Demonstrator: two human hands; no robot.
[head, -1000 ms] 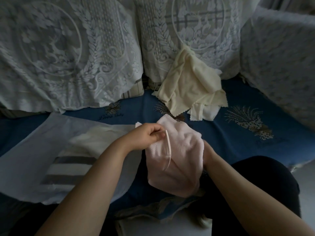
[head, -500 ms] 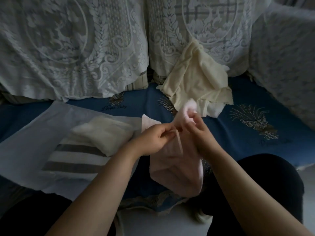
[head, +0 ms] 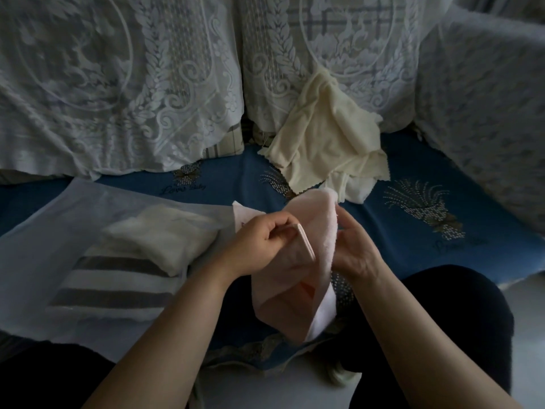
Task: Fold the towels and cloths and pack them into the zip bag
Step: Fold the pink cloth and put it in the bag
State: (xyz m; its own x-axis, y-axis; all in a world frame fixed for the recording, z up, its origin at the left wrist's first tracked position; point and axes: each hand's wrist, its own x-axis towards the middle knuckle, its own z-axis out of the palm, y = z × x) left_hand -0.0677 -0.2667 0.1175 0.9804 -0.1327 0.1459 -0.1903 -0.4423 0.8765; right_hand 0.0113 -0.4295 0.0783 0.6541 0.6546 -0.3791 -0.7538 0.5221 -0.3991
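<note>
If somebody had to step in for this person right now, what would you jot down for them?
Left hand: pinching an edge of the pink towel.
Right hand: fingers on the towel's other side, near its top corner.
The towel hangs between the hands, only partly folded.
Zip bag, left on the blue sofa: already holds a white cloth and a striped towel.
Left: finish folding the pink towel, then fold the cream cloths heaped against the cushions, and bag everything.
</note>
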